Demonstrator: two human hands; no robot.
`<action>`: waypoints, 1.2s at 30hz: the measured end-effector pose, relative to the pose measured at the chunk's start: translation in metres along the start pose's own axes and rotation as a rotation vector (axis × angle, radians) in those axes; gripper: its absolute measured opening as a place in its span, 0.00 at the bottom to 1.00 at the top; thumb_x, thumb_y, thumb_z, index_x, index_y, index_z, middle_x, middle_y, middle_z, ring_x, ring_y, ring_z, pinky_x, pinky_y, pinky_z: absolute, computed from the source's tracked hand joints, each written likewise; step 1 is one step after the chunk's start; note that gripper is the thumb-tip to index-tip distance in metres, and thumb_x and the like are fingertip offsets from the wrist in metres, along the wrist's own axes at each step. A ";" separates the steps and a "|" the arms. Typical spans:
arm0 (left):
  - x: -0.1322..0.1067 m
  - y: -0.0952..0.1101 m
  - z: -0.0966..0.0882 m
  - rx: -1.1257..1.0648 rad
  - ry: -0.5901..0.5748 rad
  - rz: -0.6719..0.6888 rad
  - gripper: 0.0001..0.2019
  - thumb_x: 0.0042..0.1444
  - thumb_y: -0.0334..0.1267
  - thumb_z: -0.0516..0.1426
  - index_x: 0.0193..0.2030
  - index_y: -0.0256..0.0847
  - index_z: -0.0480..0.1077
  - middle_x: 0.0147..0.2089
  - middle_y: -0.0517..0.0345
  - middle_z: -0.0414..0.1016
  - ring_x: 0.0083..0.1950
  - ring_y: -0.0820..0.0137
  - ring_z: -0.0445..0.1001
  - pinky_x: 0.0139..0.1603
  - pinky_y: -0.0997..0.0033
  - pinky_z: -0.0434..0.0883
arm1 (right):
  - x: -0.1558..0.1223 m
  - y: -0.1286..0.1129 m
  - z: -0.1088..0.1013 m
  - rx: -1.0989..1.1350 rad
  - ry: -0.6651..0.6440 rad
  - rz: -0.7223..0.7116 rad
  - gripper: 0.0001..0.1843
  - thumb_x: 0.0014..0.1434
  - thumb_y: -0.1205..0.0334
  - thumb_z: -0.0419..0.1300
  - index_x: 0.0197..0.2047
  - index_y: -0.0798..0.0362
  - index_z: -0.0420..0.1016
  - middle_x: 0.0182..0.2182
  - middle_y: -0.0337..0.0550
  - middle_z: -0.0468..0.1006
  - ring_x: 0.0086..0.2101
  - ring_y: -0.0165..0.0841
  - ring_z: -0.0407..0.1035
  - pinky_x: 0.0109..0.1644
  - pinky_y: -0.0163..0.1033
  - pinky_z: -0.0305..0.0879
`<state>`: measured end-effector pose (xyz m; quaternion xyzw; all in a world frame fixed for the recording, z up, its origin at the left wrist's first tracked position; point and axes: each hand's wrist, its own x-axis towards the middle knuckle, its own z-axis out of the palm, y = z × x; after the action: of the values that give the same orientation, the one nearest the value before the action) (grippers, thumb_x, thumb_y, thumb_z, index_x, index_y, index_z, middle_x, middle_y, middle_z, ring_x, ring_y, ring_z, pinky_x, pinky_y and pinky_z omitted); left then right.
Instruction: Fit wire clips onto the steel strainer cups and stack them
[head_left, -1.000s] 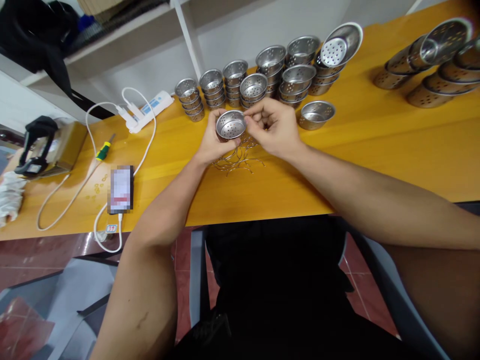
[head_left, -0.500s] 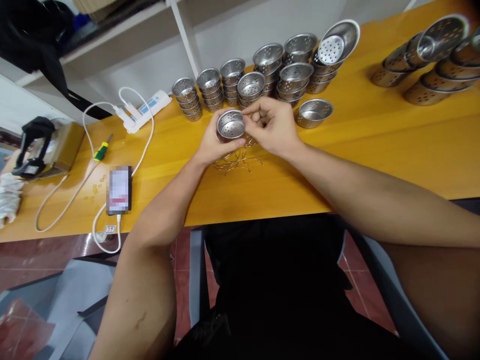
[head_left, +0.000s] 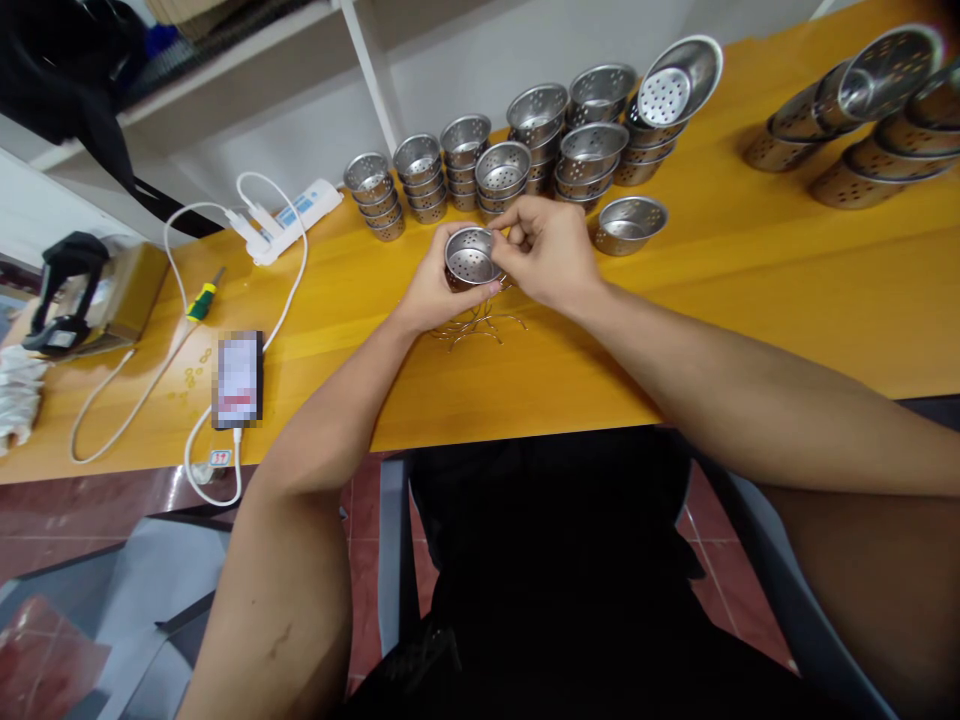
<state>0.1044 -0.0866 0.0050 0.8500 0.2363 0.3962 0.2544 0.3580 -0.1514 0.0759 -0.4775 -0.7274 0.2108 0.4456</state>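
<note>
1 cup (head_left: 473,259) further right — in curled left hand (head_left: 436,288) — right hand (head_left: 553,250) pinched, contents hidden

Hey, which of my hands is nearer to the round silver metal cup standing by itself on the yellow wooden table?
Right. Your right hand is just left of the lone cup; your left hand is farther left, holding another, perforated silver metal cup.

Yellow table (head_left: 750,310): metal cup stacks (head_left: 537,125), loose wires (head_left: 480,322), 1 screwdriver (head_left: 202,302).
</note>
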 end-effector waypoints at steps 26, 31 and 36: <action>-0.002 -0.011 -0.004 -0.122 -0.057 -0.075 0.54 0.65 0.79 0.78 0.83 0.47 0.68 0.75 0.45 0.84 0.73 0.51 0.90 0.86 0.33 0.84 | 0.007 -0.003 -0.020 0.618 -0.429 -0.033 0.47 0.66 0.10 0.86 0.45 0.45 0.77 0.24 0.33 0.76 0.24 0.28 0.62 0.25 0.37 0.56; -0.001 -0.008 -0.004 -0.116 -0.059 -0.093 0.54 0.65 0.79 0.78 0.82 0.48 0.69 0.76 0.44 0.84 0.75 0.50 0.89 0.87 0.34 0.83 | 0.007 -0.003 -0.022 0.617 -0.431 -0.008 0.45 0.68 0.13 0.87 0.45 0.46 0.78 0.24 0.33 0.77 0.24 0.28 0.64 0.25 0.37 0.56; -0.002 -0.009 -0.003 -0.114 -0.054 -0.108 0.52 0.66 0.77 0.78 0.82 0.48 0.69 0.76 0.44 0.84 0.76 0.49 0.88 0.90 0.33 0.80 | 0.007 -0.007 -0.021 0.638 -0.422 0.012 0.40 0.67 0.24 0.93 0.43 0.47 0.81 0.25 0.37 0.78 0.24 0.30 0.67 0.25 0.37 0.59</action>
<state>0.0991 -0.0806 -0.0003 0.8305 0.2517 0.3719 0.3296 0.3715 -0.1508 0.0951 -0.2649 -0.6981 0.5229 0.4111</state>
